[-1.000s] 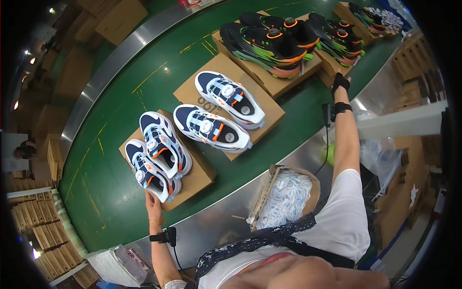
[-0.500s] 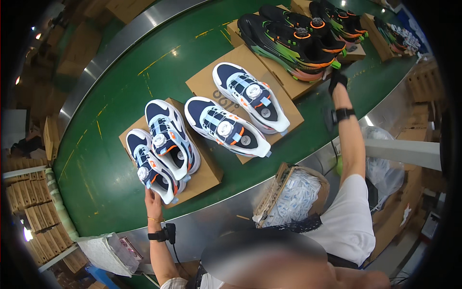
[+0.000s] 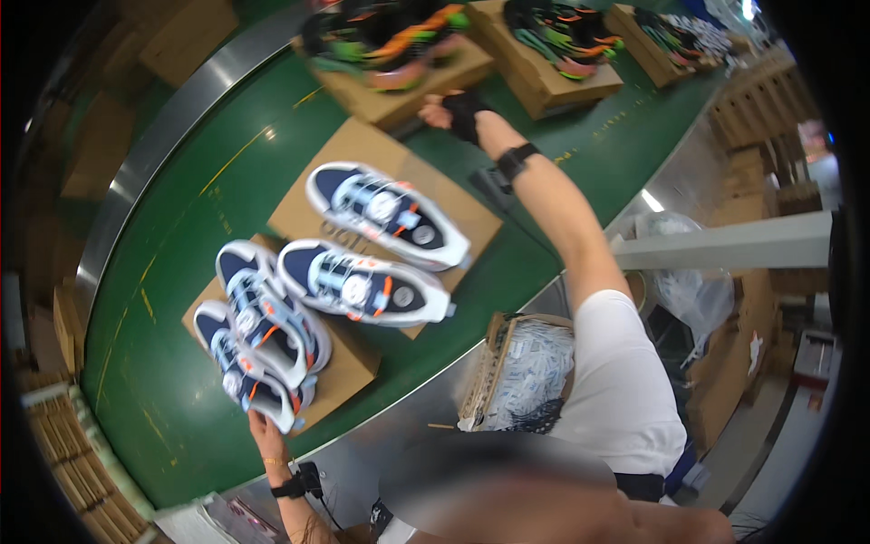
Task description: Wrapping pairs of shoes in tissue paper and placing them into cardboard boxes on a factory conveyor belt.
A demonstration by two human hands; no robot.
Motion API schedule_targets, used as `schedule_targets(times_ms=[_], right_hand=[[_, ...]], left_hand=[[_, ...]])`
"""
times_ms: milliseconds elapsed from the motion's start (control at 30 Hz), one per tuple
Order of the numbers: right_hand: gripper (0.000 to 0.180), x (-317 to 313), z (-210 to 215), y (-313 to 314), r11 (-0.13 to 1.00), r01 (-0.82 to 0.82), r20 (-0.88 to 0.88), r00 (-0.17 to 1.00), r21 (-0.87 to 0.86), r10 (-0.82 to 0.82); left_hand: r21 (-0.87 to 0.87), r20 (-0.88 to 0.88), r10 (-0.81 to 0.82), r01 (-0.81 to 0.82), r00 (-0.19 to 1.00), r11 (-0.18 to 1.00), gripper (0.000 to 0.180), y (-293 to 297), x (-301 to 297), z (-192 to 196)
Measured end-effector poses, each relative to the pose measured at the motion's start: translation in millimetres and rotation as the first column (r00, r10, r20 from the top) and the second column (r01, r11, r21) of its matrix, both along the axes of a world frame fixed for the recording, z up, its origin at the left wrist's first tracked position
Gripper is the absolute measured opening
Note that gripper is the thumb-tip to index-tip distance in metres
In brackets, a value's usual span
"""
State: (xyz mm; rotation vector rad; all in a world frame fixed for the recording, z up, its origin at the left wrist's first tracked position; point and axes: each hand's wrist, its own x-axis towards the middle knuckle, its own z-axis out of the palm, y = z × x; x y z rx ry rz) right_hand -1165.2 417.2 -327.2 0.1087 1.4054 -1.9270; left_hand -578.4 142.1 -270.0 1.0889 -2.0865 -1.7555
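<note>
My left hand [image 3: 266, 438] is at the heel of the leftmost white and navy sneaker [image 3: 245, 370], with its fingertips partly hidden behind the shoe. Beside that shoe lies its mate [image 3: 272, 313], both on a brown shoebox [image 3: 349, 363]. A second pair of the same kind, a near sneaker [image 3: 362, 286] and a far one [image 3: 388, 213], rests on a wider shoebox [image 3: 358, 140]. My right hand [image 3: 453, 115], in a black fingerless glove, reaches forward with bare fingers apart. It is beside a shoebox [image 3: 408, 95] carrying blurred black, green and orange sneakers [image 3: 385, 45].
More shoeboxes with sneakers, one box [image 3: 562, 91] and another [image 3: 666, 68], stand farther right on the green work surface [image 3: 172, 390]. A carton of small white packets [image 3: 535, 363] sits at the near metal edge. A grey post [image 3: 734, 245] rises at right.
The view has shifted. My right hand and the shoebox with the black sneakers have moved leftward and away from the white pairs. My left hand stays at the same sneaker's heel.
</note>
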Motion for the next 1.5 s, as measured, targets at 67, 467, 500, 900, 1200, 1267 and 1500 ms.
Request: schedule_targets(times_ms=[67, 467, 500, 900, 1200, 1267, 1500], right_hand=[[0.037, 46.2, 45.4, -30.9, 0.971, -0.054, -0.084, 0.994, 0.233, 0.075], [0.050, -39.1, 23.0, 139.9, 0.502, 0.689, -0.265, 0.691, 0.523, -0.672], [0.045, -49.3, 10.6, 146.9, 0.591, 0.709, -0.227, 0.693, 0.385, -0.684], [0.051, -55.7, -14.6, 19.4, 0.973, 0.087, -0.231, 0.972, 0.215, -0.036], [0.057, 108.1, 56.6, 19.8, 0.610, -0.453, -0.271, 0.612, 0.650, 0.743], [0.056, 160.8, 32.1, 34.8, 0.657, -0.197, -0.553, 0.397, 0.728, 0.732], [0.055, 222.3, 63.3, 83.0, 0.767, 0.042, -0.642, 0.577, 0.641, 0.505]], left_hand=[[-0.052, 0.029, 0.070, -0.068, 0.997, 0.996, 0.037, -6.0, 20.8, -2.3], [0.056, 0.104, 0.083, -0.089, 0.991, 0.994, 0.032, -6.5, 13.9, 4.9], [0.094, 0.085, 0.131, -0.139, 0.988, 0.986, 0.030, -3.8, 9.2, 4.5], [0.068, 0.113, 0.047, -0.055, 0.993, 0.996, 0.037, -10.2, 5.1, 2.1], [0.137, 0.045, 0.032, -0.038, 0.998, 0.990, 0.040, -18.6, 23.8, 1.6], [0.067, -0.001, 0.017, -0.017, 1.000, 0.998, 0.042, -9.9, 12.3, 8.4], [0.207, 0.028, -0.097, 0.089, 0.995, 0.974, 0.049, 25.8, -29.2, 10.1]])
